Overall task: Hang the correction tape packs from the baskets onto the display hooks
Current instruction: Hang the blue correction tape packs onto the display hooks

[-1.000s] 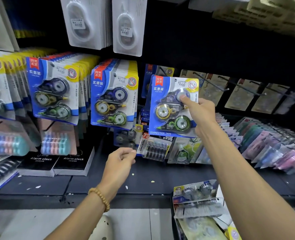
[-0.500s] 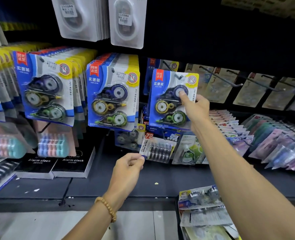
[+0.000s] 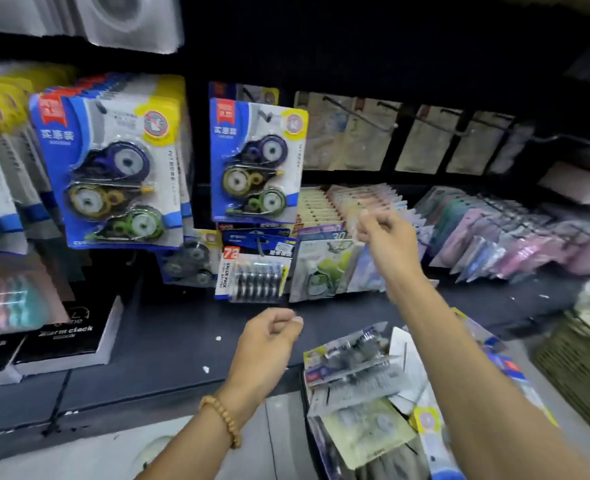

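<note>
A blue-and-yellow correction tape pack (image 3: 255,161) with three tapes hangs alone on a display hook (image 3: 265,114). My right hand (image 3: 387,230) is just below and to the right of it, apart from it, fingers loosely curled and holding nothing. My left hand (image 3: 269,337), with a bead bracelet on the wrist, hovers lower over the dark shelf (image 3: 168,334), loosely curled and empty. A thick row of the same packs (image 3: 113,168) hangs on the hook to the left. More packs (image 3: 352,368) lie piled in a basket at the lower right, under my right forearm.
Bare hooks (image 3: 359,112) stick out at the upper right over hanging cards. A value pack of refills (image 3: 252,275) and other packets hang below the single pack. Alarm clock boxes (image 3: 68,337) sit on the shelf at left. A woven basket (image 3: 581,362) stands far right.
My right hand has let go of the correction tape pack, which now hangs on the hook, and has dropped down and right. My left hand has drawn back from the shelf items.
</note>
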Demonstrator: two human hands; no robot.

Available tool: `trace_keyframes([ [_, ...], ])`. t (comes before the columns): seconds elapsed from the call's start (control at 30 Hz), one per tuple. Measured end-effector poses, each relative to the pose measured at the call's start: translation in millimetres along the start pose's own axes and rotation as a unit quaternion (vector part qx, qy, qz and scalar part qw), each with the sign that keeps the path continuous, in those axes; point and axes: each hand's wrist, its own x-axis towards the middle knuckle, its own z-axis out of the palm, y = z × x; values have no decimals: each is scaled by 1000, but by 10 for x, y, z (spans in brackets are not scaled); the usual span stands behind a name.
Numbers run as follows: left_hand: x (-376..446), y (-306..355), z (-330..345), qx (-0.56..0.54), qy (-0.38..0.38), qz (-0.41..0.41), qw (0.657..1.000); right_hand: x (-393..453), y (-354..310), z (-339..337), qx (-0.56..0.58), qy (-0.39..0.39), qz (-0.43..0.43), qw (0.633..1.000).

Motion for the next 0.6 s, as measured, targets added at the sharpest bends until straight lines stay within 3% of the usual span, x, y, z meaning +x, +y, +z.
trace_keyframes([
  [0.33, -658, -399, 1334, 55, -202, -9, 978, -1324, 1120, -2136, -21, 165, 131, 977],
  [0.6, -953, -1048, 2353, 181, -369, 64, 909, -2465, 2214, -3310, -63, 273, 270, 921],
])
